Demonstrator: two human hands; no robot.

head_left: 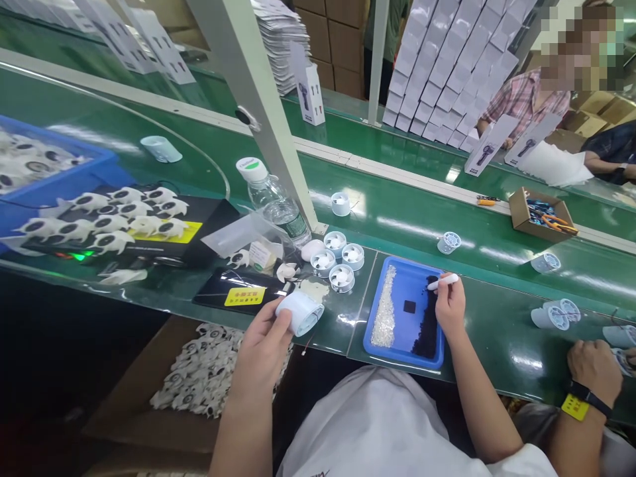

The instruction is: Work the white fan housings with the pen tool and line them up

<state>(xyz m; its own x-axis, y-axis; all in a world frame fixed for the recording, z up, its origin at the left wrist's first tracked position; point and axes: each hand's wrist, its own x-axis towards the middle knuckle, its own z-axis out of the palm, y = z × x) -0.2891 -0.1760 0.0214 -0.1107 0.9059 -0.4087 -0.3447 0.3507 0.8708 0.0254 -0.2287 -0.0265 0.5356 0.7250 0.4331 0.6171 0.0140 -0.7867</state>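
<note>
My left hand (pixel 271 338) is closed around a pale blue cylindrical fan housing (pixel 299 313), tilted, with a thin wire and small connector (pixel 303 352) dangling below it. Between the fingers of my right hand (pixel 451 306) is a white pen-shaped tool (pixel 442 282), its tip over the right side of a blue tray (pixel 368 334). That side of the tray carries a band of small black pieces (pixel 424 338); a band of small clear-white pieces (pixel 384 311) lies along the left. One black square (pixel 409 307) sits between them. Several white fan rings (pixel 342 278) stand grouped left of the tray.
A water bottle (pixel 278 205) stands by a metal post (pixel 258 99). White impellers (pixel 114 212) cover a black box at left, near a blue bin (pixel 99 169). A co-worker's hand (pixel 593 368) is at the right edge. A tool carton (pixel 541 215) sits across the bench.
</note>
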